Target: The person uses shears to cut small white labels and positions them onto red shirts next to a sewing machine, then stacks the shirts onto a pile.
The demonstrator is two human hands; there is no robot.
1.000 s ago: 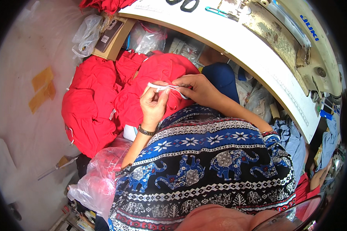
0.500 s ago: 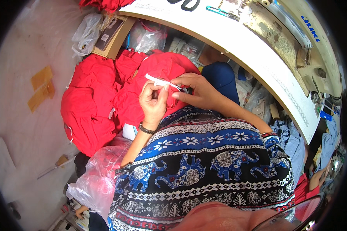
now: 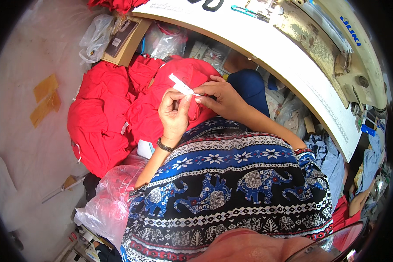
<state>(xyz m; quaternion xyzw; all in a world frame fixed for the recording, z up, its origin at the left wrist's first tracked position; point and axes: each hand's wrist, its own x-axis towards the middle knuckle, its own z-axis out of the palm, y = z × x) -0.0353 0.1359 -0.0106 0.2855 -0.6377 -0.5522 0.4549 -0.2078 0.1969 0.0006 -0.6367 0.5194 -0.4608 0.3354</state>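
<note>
A short white strip (image 3: 179, 84), folded fabric label or tape by its look, is raised over the red cloth with faint dark marks on it. My left hand (image 3: 174, 114) pinches its lower part between thumb and forefinger, other fingers curled in. From the other side my right hand (image 3: 225, 98) closes thumb and forefinger at the strip's lower right end, its remaining fingers loosely bent. Under and beyond both hands lies a heap of red fabric (image 3: 98, 118), spread over my lap and to the left.
A white sewing table (image 3: 288, 56) curves across the upper right, bearing a sewing machine (image 3: 358, 56). A cardboard box (image 3: 125, 48) and a plastic bag (image 3: 96, 37) stand at the upper left. Clear plastic (image 3: 107, 205) lies by my left side; another person's arm (image 3: 362, 201) shows far right.
The strip now shows a broader, flatter face and tilts more upright. The thin loose end by my right fingers no longer shows, and those fingers have drawn closer to my left ones.
</note>
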